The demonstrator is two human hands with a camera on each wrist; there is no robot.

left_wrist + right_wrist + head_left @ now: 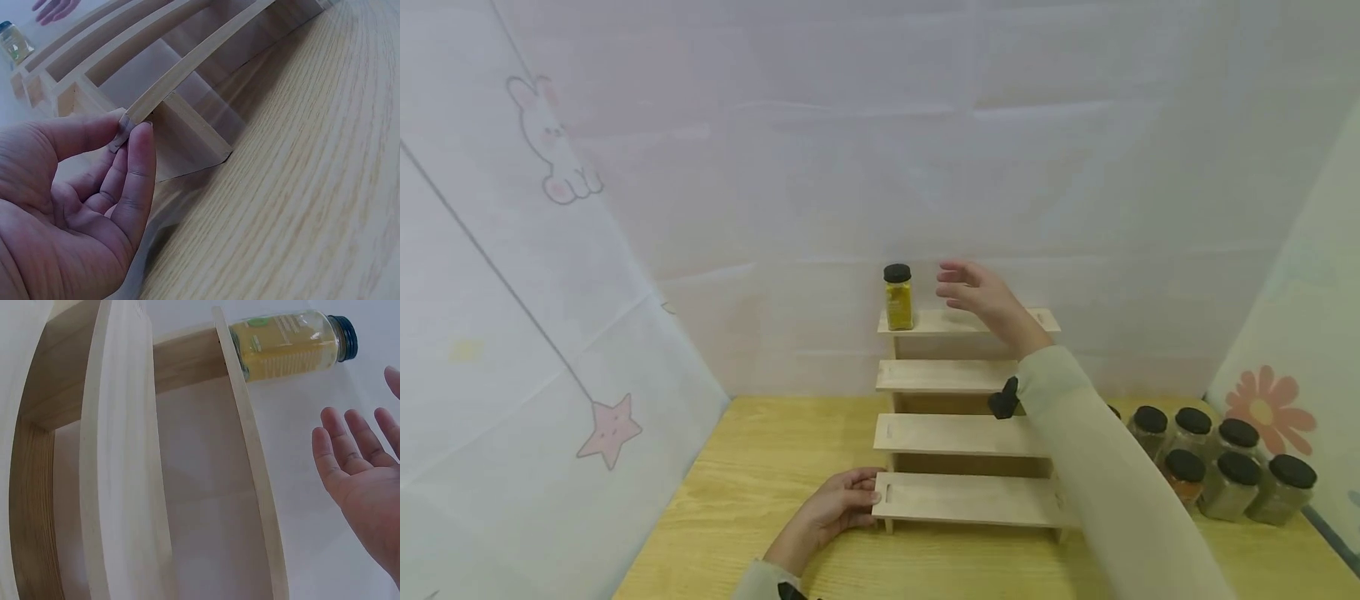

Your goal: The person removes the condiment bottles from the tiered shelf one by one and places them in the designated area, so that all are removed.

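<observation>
A stepped wooden spice rack [962, 500] stands on the table, several tiers high. On the left end of its top tier sits an upright glass spice jar [898, 304] with yellow contents and a black lid. My left hand [842, 504] pinches the left end of the lowest shelf board [181, 69] between thumb and fingers. To the right of the yellow jar, my right hand [977, 296] hovers above the top tier, its fingers loosely extended and apart from the jar. Nothing lies in that hand in the right wrist view.
Several black-lidded spice jars [1238, 471] stand grouped on the table's right side, partly behind my right sleeve [1120, 467]. The wooden table [760, 467] meets a pale cloth backdrop [820, 208] behind the rack, with printed cloth on both sides.
</observation>
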